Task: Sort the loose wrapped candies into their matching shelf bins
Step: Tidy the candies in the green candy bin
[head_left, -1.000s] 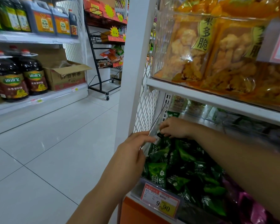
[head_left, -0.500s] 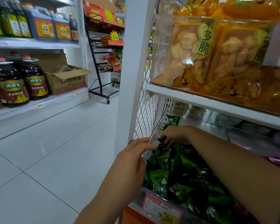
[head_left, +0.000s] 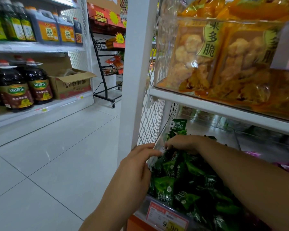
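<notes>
Green wrapped candies (head_left: 182, 177) heaped in the clear bin (head_left: 143, 208), under both sets of fingers; probably light, slick and crinkly, so pinch a sealed end. Right hand (head_left: 184, 143) curls into the pile's far corner, can't tell if it holds one. Left hand (head_left: 137, 165) has fingers nearly straight against the bin's wall, holding nothing.

Both arms bare, reaching forward. Left hand (head_left: 138, 165) back-up, fingers (head_left: 150, 151) stretched nearly straight and close together, pointing ahead and right, thumb hidden. Left forearm (head_left: 110, 207) rises from bottom centre. Right forearm (head_left: 249, 172) comes in from lower right, crossing leftward. Right hand (head_left: 184, 142) palm-down, knuckles up, fingers curled downward. Fingertips of both hands near each other, not touching. Right grip unclear.
</notes>
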